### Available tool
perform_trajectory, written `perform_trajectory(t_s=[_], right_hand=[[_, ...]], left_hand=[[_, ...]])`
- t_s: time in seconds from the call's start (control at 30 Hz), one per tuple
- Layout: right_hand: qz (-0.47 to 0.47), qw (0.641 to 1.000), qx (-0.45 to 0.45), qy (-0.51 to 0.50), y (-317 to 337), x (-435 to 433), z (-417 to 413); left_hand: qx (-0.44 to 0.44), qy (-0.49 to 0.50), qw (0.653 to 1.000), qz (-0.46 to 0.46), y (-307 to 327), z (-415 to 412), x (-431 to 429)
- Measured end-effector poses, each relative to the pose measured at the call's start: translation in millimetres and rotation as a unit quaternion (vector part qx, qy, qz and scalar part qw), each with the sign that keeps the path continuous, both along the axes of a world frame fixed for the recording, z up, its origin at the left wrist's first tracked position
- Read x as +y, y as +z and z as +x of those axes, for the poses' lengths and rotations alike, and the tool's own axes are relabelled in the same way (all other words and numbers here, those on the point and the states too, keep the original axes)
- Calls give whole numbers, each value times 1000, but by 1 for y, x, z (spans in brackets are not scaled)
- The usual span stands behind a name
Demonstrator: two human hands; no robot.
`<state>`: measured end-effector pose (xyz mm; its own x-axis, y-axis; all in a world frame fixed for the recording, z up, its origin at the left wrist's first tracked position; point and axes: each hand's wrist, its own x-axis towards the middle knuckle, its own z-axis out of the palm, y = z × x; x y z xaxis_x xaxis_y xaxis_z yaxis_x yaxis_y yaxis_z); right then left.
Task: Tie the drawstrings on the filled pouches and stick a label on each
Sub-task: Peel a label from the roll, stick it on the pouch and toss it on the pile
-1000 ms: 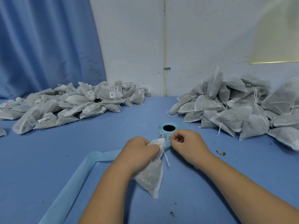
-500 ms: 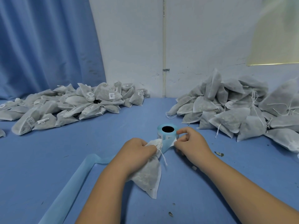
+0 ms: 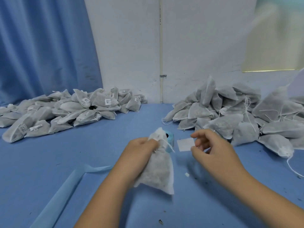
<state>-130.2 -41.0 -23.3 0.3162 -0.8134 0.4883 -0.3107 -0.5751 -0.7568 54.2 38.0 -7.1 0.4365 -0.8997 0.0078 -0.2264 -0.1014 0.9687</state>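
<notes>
The left hand [image 3: 139, 153] grips the gathered neck of a filled pouch [image 3: 158, 173], fingers curled round it. The pouch hangs down from the fist and its lower corner seems to reach the blue counter [image 3: 49, 162]. A thin drawstring [image 3: 169, 144] trails from the neck towards the right. The right hand [image 3: 213, 153] pinches a blank white label [image 3: 185, 144] by its right edge between thumb and forefinger. The label sits just right of the pouch neck, apart from it. The label roll [image 3: 170, 136] stands behind the pouch, mostly hidden. A blue backing strip [image 3: 65, 186] lies across the counter at left. The far-left pile [image 3: 65, 111] holds labelled pouches; the right pile [image 3: 230, 116] shows loose strings. Each pouch holds greyish filling, too blurred to identify.
</notes>
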Motion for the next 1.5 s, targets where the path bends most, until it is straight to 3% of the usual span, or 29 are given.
perform_trajectory(t_s=[0.17,0.33,0.6,0.9,1.07,1.2,1.5], right_hand=[[-278,960,24,-24,5,22,-26],[-386,921,60,-2,3,25,-32],[-384,917,105,28,-2,23,-29],[-382,918,106,28,-4,23,-30],[-404,906,119,38,-3,21,-31],[-410,901,127,64,-3,21,-31],[-390,892,205,101,0,25,-31]], left_hand=[[59,-128,985,102,-4,-37,3],[111,-179,970,123,-12,-51,1],[257,-244,929,104,-10,-48,2],[230,-276,930,75,-7,-45,5],[281,-293,909,96,-4,-41,5],[370,-341,858,100,1,-37,8],[390,-332,853,97,1,-36,7]])
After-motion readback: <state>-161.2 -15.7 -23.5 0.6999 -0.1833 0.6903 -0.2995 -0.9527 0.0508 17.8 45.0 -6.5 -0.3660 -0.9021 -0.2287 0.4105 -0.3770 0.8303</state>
